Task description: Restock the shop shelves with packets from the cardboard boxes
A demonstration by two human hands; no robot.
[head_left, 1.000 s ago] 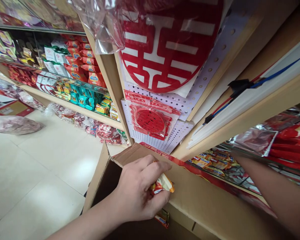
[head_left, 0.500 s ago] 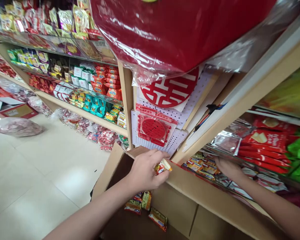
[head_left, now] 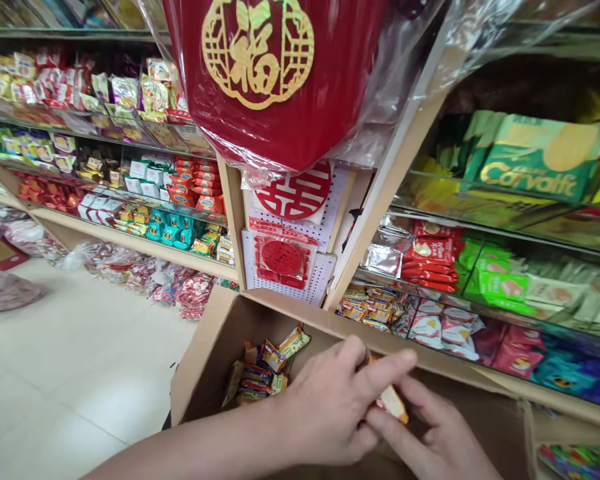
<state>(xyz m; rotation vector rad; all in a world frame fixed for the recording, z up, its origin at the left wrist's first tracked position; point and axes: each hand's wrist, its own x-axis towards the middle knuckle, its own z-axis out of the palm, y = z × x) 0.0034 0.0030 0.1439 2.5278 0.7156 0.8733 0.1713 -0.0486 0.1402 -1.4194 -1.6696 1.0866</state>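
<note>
Over the open cardboard box (head_left: 200, 360), my two hands meet around a small wrapped snack (head_left: 393, 403) in an orange and cream wrapper. My left hand (head_left: 333, 397) reaches in from the lower left, its index finger stretched over the snack and its other fingers curled against it. From the lower right, my right hand (head_left: 437, 427) pinches the snack between thumb and fingers. Part of the wrapper is hidden by the fingers. Several similar snack packets (head_left: 257, 377) lie in the far left corner of the box.
Shelves of packaged snacks (head_left: 195, 187) stand at left, and more shelves (head_left: 430, 267) at right. A dark red bag with a gold emblem (head_left: 290, 120), wrapped in clear plastic, hangs above the box. Bags of goods (head_left: 150, 273) line the tiled floor (head_left: 90, 373).
My right hand has come from the lower right shelf to my left hand over the box. My left hand, still with a snack, has moved right and down. The view has shifted.
</note>
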